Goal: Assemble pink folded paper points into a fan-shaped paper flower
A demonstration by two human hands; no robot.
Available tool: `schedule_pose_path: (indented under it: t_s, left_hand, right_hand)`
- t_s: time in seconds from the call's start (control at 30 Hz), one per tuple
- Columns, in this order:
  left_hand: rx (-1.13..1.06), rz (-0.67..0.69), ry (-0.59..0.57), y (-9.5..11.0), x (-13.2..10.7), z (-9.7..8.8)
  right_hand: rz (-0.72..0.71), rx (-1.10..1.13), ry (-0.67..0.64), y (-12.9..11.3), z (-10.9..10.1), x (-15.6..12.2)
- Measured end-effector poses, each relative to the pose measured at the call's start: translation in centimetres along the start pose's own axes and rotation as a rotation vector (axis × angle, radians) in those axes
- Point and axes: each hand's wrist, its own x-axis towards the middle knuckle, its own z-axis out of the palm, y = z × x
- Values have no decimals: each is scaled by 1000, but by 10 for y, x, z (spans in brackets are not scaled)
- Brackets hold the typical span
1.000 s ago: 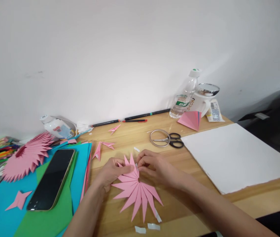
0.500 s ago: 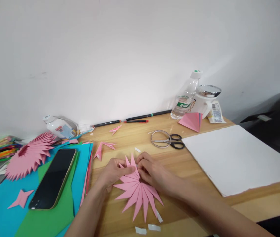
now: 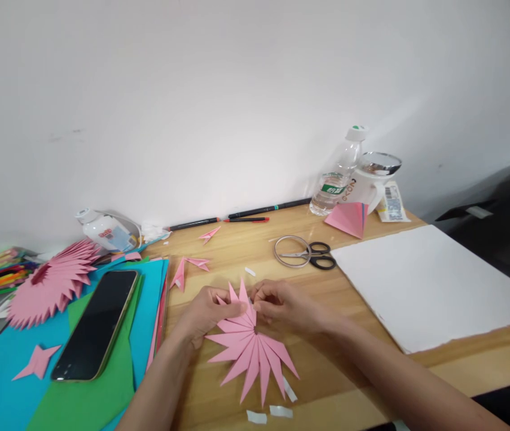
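A pink folded-paper fan of pointed petals (image 3: pixel 250 350) lies on the wooden desk (image 3: pixel 354 353) in front of me. My left hand (image 3: pixel 205 314) presses on the fan's upper left petals, thumb and fingers pinched on one. My right hand (image 3: pixel 284 305) rests at the fan's top right, fingers curled and pinching the uppermost petals beside a small white tape strip. Both hands meet at the fan's upper edge. Loose white tape bits (image 3: pixel 269 413) lie below the fan.
A phone (image 3: pixel 96 323) lies on blue and green paper sheets (image 3: pixel 79 401) at left, next to a finished pink paper flower (image 3: pixel 51 281). Scissors and a tape ring (image 3: pixel 304 252), pens (image 3: pixel 246 214), a water bottle (image 3: pixel 338 173), a cup (image 3: pixel 372 179) and a white board (image 3: pixel 430 284) stand further back and right.
My right hand's fingers shifted slightly along the fan's top edge. The view moved a little. The fan stays in place.
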Motion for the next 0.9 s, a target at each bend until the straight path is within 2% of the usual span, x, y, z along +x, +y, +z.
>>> schedule_pose_path:
  t_s: [0.1, 0.17, 0.3, 0.47, 0.63, 0.9]
  left_hand:
    - [16, -2, 14, 2, -1, 1]
    - [24, -19, 30, 4, -2, 2]
    - [10, -44, 45, 4, -1, 2]
    - [8, -35, 35, 1, 1, 0]
    - [1, -17, 16, 0, 0, -1]
    - [2, -49, 35, 2, -1, 1]
  right_hand:
    - [26, 32, -89, -4, -6, 0]
    - [13, 14, -51, -6, -8, 0]
    - [-141, -126, 59, -6, -7, -2]
    - [-275, -257, 42, -5, -6, -2]
    - [-244, -241, 3, -4, -6, -1]
    - [-185, -172, 16, -4, -4, -3]
